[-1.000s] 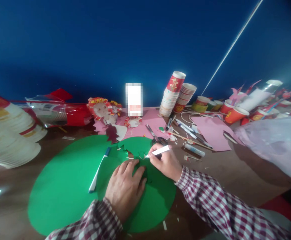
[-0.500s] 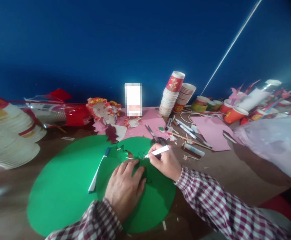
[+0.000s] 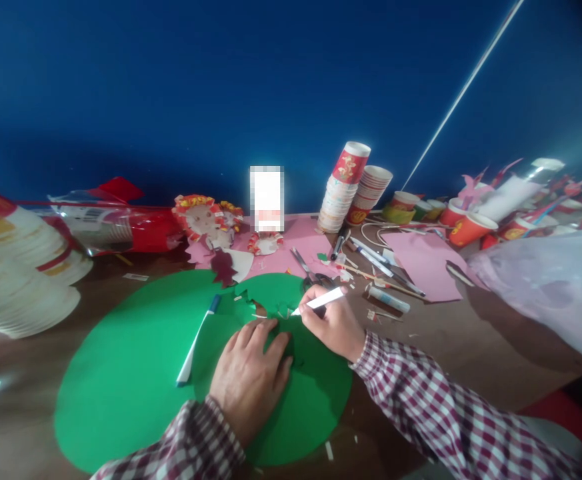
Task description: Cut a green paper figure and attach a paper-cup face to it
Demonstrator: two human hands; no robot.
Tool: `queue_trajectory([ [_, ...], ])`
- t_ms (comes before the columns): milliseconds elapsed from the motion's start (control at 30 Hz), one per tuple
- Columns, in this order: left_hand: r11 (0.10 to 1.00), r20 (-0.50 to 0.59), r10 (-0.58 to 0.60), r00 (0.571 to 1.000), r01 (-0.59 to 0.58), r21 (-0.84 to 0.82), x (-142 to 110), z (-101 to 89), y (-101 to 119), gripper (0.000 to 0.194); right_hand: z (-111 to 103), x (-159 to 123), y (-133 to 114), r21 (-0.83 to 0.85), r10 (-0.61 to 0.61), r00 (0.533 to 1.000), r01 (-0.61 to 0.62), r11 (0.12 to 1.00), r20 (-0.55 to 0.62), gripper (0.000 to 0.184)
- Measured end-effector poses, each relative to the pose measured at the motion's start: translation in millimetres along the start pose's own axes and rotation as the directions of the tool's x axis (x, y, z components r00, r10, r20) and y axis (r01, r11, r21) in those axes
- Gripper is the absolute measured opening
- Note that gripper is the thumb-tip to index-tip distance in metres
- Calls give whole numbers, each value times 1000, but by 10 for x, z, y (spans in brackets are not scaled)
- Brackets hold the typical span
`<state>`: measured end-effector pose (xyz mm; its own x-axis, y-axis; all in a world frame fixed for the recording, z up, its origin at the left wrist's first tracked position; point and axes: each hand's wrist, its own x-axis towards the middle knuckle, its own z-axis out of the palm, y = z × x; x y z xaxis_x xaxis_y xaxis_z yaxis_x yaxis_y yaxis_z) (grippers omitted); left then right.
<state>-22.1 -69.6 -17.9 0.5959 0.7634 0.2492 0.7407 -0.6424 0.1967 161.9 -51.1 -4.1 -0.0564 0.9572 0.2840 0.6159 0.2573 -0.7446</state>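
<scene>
Two overlapping green paper discs lie before me, the larger disc (image 3: 115,373) at the left and the smaller disc (image 3: 311,407) on top at the right. My left hand (image 3: 251,373) rests flat on the smaller disc, fingers spread. A white marker (image 3: 323,301) is pinched in my right hand (image 3: 333,327), its tip down at the smaller disc near its cut, ragged upper part. Another marker (image 3: 193,353), white with blue ends, lies across the discs left of my left hand. Black-handled scissors (image 3: 308,267) lie just beyond my right hand, their handles partly hidden.
Tall stacks of paper cups (image 3: 338,200) stand behind, with more stacked cups (image 3: 15,280) at the left. Pink paper (image 3: 423,263), a glue stick (image 3: 389,299), pens and scraps lie at the right. A translucent plastic bag (image 3: 545,287) bulges at the far right.
My right hand and the marker have shifted very slightly to the right, with the tip still by the disc's cut part. My left hand stays in place.
</scene>
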Motion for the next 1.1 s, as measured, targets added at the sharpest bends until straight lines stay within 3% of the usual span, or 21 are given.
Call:
queue_trajectory([
  [1100,1000,-2,-2,1000,2,11,15,3,8,25,16,-14,9,-79,-30,998,34,996,52,8],
])
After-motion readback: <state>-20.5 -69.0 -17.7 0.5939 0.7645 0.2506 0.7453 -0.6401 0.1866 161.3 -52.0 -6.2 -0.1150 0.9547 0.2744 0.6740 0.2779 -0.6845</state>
